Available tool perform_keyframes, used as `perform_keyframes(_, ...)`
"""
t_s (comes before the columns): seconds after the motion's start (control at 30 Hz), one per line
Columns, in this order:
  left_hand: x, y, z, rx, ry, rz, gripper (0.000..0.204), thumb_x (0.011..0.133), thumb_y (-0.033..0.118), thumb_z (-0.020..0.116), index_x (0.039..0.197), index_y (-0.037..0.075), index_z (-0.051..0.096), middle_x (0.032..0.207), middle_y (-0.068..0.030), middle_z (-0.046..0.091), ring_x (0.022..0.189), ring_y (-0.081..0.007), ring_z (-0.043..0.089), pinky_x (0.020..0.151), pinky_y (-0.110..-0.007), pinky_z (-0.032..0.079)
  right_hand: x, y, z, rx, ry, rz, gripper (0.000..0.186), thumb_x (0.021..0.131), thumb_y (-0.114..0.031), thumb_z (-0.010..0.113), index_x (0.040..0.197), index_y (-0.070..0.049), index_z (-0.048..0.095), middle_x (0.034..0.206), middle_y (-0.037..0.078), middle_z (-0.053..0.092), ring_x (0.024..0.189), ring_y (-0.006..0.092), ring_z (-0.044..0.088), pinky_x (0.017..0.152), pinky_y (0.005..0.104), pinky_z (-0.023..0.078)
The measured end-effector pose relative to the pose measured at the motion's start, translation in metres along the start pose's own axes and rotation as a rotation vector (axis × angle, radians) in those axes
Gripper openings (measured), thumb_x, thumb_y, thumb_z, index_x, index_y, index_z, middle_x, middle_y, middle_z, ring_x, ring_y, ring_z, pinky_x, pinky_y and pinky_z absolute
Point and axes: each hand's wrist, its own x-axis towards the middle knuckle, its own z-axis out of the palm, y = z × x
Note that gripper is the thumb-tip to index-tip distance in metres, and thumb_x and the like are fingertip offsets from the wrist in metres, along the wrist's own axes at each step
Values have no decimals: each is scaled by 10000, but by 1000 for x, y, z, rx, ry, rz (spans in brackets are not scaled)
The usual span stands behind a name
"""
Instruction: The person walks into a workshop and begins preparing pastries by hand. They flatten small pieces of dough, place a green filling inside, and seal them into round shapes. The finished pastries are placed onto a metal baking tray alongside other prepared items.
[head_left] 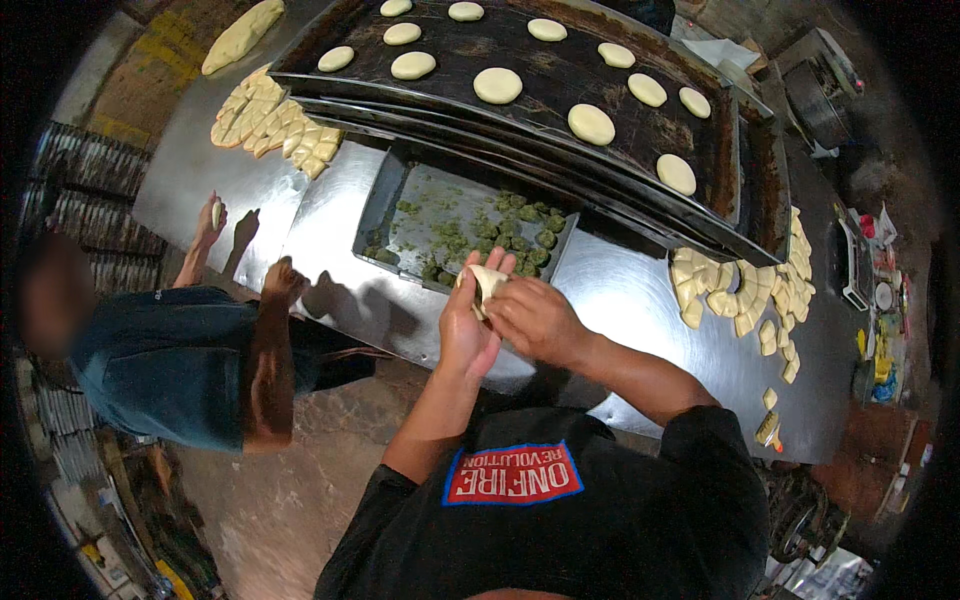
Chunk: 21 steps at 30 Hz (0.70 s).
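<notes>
My left hand (467,325) cradles a piece of pale dough (489,281), with a dark spot visible at its fold. The fingers of my right hand (535,320) press on that same piece from the right. Just beyond my hands is a deep metal tray (380,205) holding several small green balls (545,238). Above it, stacked dark baking trays (450,50) carry several flattened dough rounds (497,85).
A co-worker (175,360) works at my left with dough in one hand. Cut dough pieces (270,120) lie on the steel table (175,175) at both sides, a dough log (240,35) at the far left, and a brush (768,435) near the right edge.
</notes>
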Motion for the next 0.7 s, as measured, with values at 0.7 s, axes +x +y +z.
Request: perform_keyframes(0.7, -80, -4, 58, 1063, -335, 638, 767, 1008, 366, 384, 1475, -75, -35, 1576, -227, -1, 1455, -340, 78, 1154, -396, 150, -16, -74, -53, 60, 440, 213, 280, 784, -29, 714, 1047, 1, 623, 977, 183, 606, 805, 279, 646, 643, 339, 534)
